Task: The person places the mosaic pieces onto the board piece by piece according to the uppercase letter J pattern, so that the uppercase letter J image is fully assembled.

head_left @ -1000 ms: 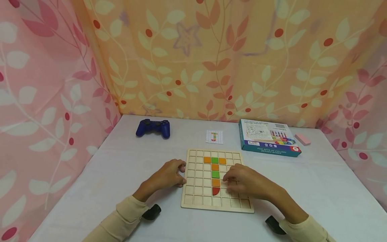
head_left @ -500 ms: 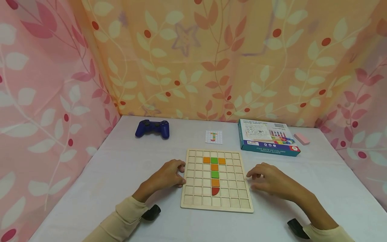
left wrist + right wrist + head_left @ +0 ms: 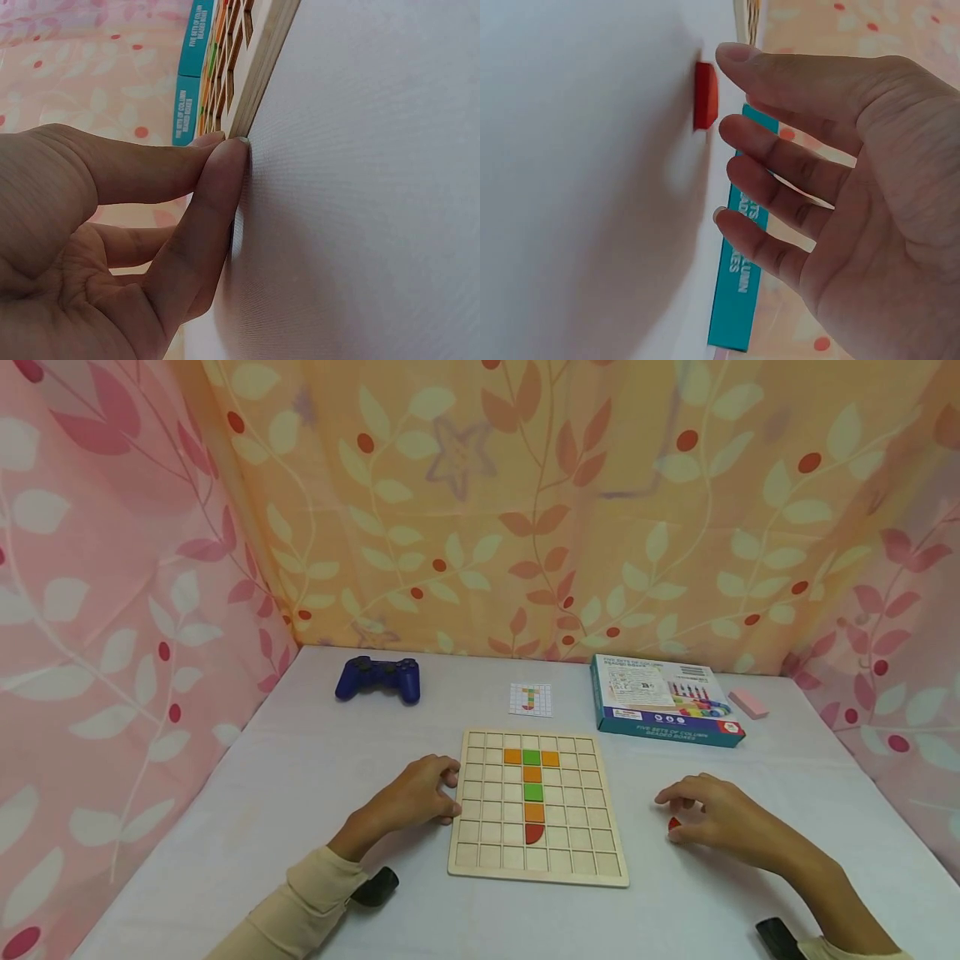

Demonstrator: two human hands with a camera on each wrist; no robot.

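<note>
A wooden grid board lies flat, with orange and green square tiles and a red quarter-round tile set in its cells. My left hand holds the board's left edge with curled fingers; in the left wrist view the fingertips meet at that edge. To the right of the board, my right hand hovers over another red tile on the table. In the right wrist view its fingers are loosely bent and apart, with a small space between thumb and tile.
Behind the board lies a small pattern card with a similar coloured figure. A blue game controller is at the back left. A flat teal box and a pink eraser-like block are at the back right. Patterned curtains surround the white table.
My right hand has moved rightward off the board to the loose red tile, which now shows beneath its fingers. My left hand and the board stay put.
</note>
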